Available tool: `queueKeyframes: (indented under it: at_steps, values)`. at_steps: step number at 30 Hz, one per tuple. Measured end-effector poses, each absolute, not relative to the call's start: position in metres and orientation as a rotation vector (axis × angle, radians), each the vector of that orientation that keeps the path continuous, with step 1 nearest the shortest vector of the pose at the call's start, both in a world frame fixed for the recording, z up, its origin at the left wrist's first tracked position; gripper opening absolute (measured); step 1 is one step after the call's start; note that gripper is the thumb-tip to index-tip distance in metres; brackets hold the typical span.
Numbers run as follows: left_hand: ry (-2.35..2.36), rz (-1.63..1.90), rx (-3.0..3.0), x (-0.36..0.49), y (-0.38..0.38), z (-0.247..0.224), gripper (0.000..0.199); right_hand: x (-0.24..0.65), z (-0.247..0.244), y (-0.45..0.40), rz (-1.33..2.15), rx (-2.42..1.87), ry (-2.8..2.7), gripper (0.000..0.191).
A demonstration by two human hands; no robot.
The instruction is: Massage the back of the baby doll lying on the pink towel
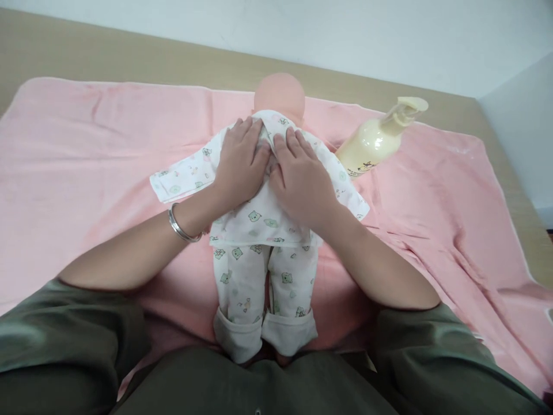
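Note:
A baby doll (280, 95) lies with its bald head away from me and its feet against my front; no facial features show. It wears a white printed top (259, 222) and matching trousers (287, 276) with turned-up cuffs. My left hand (244, 158) rests flat on the left of the doll's upper body, fingers pointing toward its head. On the other side lies my right hand (300, 170), fingers stretched out over the cloth. The thumbs come close together at the middle, where the fabric is creased. Neither hand grips anything.
Beneath the doll a pink blanket (108, 132) is spread over a wooden table (129, 52). To the right of the doll, a cream pump bottle (374, 141) stands close to its sleeve. A white wall (345, 34) rises behind the table.

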State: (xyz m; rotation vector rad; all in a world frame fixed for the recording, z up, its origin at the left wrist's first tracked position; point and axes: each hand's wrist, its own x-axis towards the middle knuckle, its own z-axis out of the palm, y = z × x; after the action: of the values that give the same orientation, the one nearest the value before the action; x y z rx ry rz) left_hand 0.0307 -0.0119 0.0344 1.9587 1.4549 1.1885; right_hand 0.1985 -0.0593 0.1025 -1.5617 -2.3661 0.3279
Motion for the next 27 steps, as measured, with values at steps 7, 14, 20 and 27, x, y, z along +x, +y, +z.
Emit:
queueKeyframes:
  at_steps: [7,14,20,27]
  values:
    - [1.456,1.13,2.081,0.046,-0.048,0.046,0.053,0.206,0.113,-0.027,0.495,-1.821,-2.289,0.071]
    - [1.456,1.032,1.928,0.023,-0.004,0.046,0.05,0.194,0.106,-0.065,0.287,-1.697,-2.313,0.067]
    - [1.532,1.0,1.968,0.024,-0.011,0.046,0.055,0.202,0.115,-0.059,0.327,-1.659,-2.361,0.063]
    - [1.544,1.013,2.04,0.047,-0.048,0.051,0.063,0.21,0.114,-0.029,0.516,-1.746,-2.288,0.068]
